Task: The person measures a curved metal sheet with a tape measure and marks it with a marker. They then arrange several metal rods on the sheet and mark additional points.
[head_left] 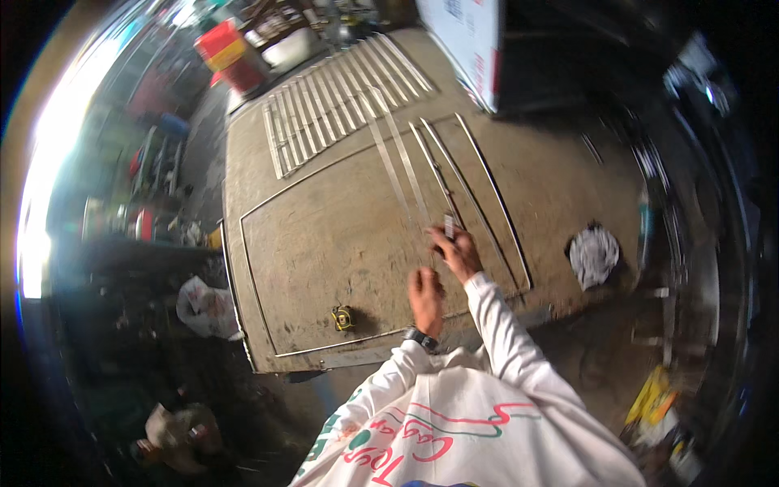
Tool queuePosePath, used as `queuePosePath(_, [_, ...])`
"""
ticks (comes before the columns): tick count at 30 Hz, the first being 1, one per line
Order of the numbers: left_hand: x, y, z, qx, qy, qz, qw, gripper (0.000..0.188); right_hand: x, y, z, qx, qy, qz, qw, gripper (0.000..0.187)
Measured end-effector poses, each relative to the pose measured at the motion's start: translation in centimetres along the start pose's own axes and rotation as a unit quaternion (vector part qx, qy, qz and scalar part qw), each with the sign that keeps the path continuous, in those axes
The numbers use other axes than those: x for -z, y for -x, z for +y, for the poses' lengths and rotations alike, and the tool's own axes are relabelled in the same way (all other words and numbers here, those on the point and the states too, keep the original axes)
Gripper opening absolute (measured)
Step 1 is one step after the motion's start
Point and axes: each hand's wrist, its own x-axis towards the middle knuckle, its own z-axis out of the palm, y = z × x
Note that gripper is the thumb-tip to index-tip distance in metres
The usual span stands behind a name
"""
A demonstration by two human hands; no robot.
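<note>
Above the near half of the worktable (304, 252), my right hand (461, 255) is closed around a small object with a silvery face (449, 226), whose kind I cannot make out. My left hand (426, 302), with a dark watch (421, 338) on its wrist, is just below it, fingers curled and smeared by motion. Two pale thin strips (399, 166) run from the far side of the table toward my hands; their near ends are blurred. A thin rod frame (251, 280) lies flat around this area. Several straight metal rods (488, 187) lie to the right.
A grid of metal bars (316, 109) lies at the table's far left. A yellow and black tape measure (343, 318) sits near the front edge. A crumpled grey cloth (594, 256) is at the right, and a white panel (471, 40) stands at the back.
</note>
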Motion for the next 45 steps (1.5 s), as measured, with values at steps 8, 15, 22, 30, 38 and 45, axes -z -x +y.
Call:
queuePosePath(8, [-1.9, -3.3, -10.7, 0.134, -0.250, -0.134, 0.950, 0.031, 14.6, -1.6, 3.9, 0.087, 0.400, 0.079, 0.909, 0.026])
queuePosePath(15, [-4.7, -5.6, -10.9, 0.070, -0.544, -0.180, 0.817, 0.038, 15.9, -1.2, 5.5, 0.103, 0.588, 0.126, 0.792, 0.030])
queuePosePath(22, [-5.4, -7.8, -11.2, 0.067, -0.564, -0.208, 0.796, 0.041, 16.5, -3.7, 7.8, 0.039, 0.626, 0.109, 0.771, 0.021])
queuePosePath(30, [-4.1, -8.6, -7.7, 0.170, -0.339, -0.281, 0.882, 0.046, 12.1, -1.2, -0.9, 0.097, 0.480, 0.111, 0.865, 0.016])
queuePosePath(38, [-3.8, -11.0, 3.5, 0.101, 0.086, -0.153, 0.979, 0.054, 13.4, 8.6, -6.9, 0.196, 0.549, 0.048, 0.811, 0.014])
queuePosePath(45, [-0.6, -12.5, 9.8, 0.068, 0.100, -0.048, 0.991, 0.049, 17.9, 19.9, -0.1, 0.176, 0.594, 0.047, 0.784, 0.027])
